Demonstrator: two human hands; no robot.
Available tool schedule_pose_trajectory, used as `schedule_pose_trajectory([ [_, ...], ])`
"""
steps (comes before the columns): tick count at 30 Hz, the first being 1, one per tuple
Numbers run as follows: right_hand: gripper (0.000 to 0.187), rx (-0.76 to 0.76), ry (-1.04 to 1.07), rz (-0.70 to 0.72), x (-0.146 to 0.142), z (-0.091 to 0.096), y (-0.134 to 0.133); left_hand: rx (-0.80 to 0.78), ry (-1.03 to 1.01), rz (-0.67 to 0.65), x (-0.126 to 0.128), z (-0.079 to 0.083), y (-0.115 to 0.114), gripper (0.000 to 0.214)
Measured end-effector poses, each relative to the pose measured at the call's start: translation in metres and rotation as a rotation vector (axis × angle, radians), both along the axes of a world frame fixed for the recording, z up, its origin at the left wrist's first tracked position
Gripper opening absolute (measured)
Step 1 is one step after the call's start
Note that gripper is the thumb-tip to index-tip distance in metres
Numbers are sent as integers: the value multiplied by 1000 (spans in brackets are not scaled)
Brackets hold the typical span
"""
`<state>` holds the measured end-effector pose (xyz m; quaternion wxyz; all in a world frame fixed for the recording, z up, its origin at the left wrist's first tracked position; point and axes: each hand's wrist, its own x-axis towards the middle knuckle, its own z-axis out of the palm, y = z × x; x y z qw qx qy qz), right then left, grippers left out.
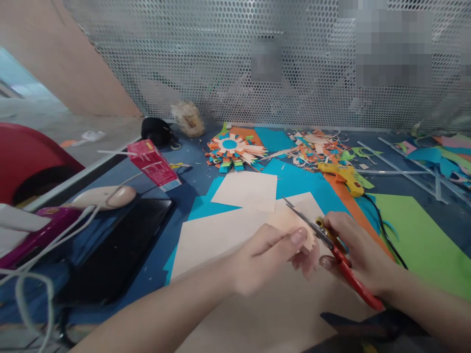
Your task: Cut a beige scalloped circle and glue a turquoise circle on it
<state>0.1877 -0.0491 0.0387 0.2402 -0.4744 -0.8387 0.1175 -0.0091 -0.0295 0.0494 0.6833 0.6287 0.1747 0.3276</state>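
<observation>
Currently L hand [268, 257] tight on fringed pale paper [312, 241], R hand [364, 250] firm rnd red-handled scissors [339, 256].

left hand [270, 252]: bare, short rounded thumbnail [299, 236] | right hand [362, 250]: bare too | left forearm [176, 311] + right forearm [423, 300]: also bare | dark patch [368, 327] at bottom edge, can't tell if it's clothing
</observation>
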Motion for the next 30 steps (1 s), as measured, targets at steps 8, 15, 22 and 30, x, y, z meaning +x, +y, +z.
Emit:
schedule_pose_trajectory([
  [8, 23, 80, -40, 32, -2, 1, 0, 43, 88, -78, -2, -3, -4, 57],
  [15, 16, 258, -93, 9, -1, -8, -1, 98, 119, -37, 0, 0, -4, 57],
  [22, 14, 318, -123, 21, -4, -4, -2, 251, 129, 97, 0, -3, 0, 60],
  [30, 11, 79, -34, -78, 7, -16, -1, 183, 205, 413, -2, -3, 1, 52],
])
